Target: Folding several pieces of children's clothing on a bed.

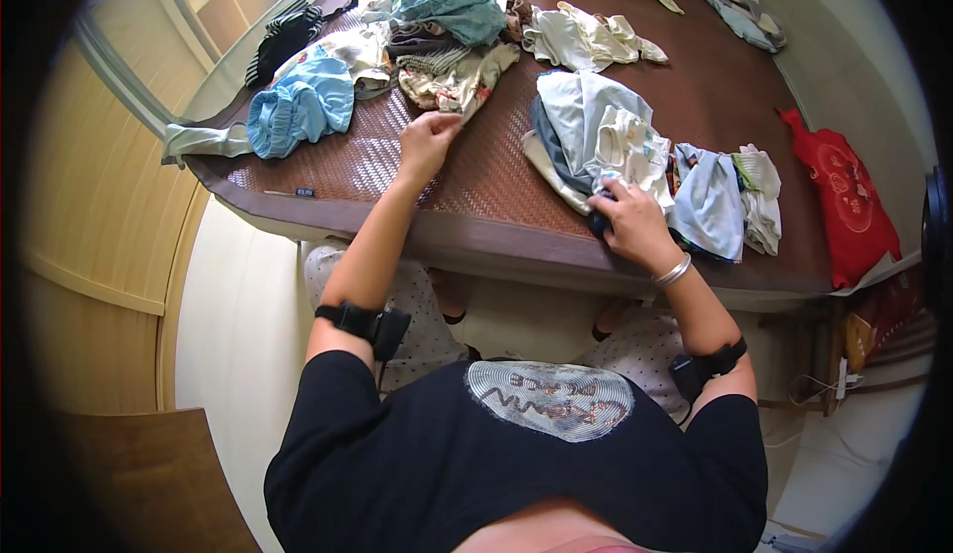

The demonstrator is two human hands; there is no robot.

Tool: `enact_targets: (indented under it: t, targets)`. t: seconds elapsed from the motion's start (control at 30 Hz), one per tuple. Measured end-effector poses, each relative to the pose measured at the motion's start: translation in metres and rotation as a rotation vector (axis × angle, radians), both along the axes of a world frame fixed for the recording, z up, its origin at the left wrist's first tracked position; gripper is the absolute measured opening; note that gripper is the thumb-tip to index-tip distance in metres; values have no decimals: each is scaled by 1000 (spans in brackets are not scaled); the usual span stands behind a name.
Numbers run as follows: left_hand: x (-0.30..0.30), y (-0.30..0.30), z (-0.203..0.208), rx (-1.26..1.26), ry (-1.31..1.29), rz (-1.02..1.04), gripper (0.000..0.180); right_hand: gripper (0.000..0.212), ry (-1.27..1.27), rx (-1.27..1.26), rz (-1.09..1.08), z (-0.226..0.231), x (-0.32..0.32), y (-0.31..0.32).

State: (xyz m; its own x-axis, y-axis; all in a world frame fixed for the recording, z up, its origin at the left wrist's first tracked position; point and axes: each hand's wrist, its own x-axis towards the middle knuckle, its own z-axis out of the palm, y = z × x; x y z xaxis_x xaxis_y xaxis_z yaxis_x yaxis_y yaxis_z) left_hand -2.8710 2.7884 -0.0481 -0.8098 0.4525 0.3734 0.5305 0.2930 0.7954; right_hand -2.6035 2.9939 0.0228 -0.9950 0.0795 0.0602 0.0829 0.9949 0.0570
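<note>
My left hand is closed in a pinch at the near corner of a cream garment with a reddish pattern, at the front of a loose heap of clothes. Over on the right, my right hand is curled over a small dark bundle whose kind I cannot make out. That hand rests against a pile of folded clothes, with a white printed garment on top and a pale blue one behind it. Pale blue folded shorts lie just right of this hand.
All this lies on a bed with a brown woven mat. Light blue elastic-waisted shorts are at the left, cream clothes farther back. A red bag stands at the right edge. A small dark-tagged item lies near the front left edge.
</note>
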Motion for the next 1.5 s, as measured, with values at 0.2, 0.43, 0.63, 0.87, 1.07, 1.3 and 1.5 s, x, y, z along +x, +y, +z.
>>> enact_targets:
  t: [0.2,0.43,0.63,0.87,1.07,1.3,1.5]
  targets:
    - [96,-26,19,169,-276,-130,37,60,388,-204,322,5,-2,-64]
    - [22,-2,15,-564,633,29,28,59,219,-558,243,-42,-50,-99]
    - [82,-10,22,-265,442,-576,6,58,577,-211,228,-28,-41,-91]
    - [154,-57,71,-109,551,-264,31,25,671,-641,359,32,-20,-93]
    - [163,-99,142,34,-290,-527,12,28,317,-976,244,97,25,-88]
    - [216,-95,138,411,-775,-1067,66,84,-289,-1855,138,76,32,-113]
    - [184,-94,137,407,-694,-739,52,35,-89,-1209,-19,112,-36,-29]
